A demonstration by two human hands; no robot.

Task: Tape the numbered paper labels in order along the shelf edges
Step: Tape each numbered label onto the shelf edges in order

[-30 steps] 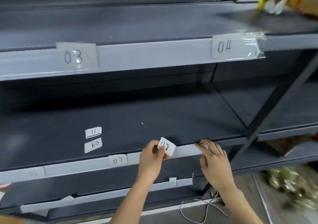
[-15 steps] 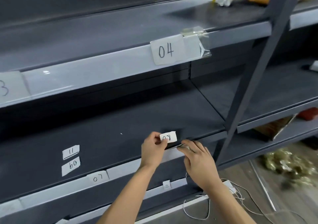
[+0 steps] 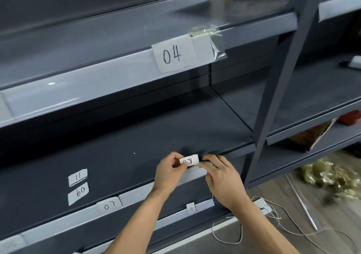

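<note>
Lower centre: my left hand (image 3: 168, 172) pinches the 08 label (image 3: 189, 160) at the shelf edge (image 3: 193, 175); my right hand (image 3: 220, 173) seemingly pinches its other end. An uneven pull could stick it crooked.

the scene is evenly and softly lit, with deep shadow held under the shelves (image 3: 175, 128). a small glare spot is seen on the pale edge strip (image 3: 51, 83). straight lines are bowed towards the edges, and the floor clutter (image 3: 332, 177) is blurred.
</note>
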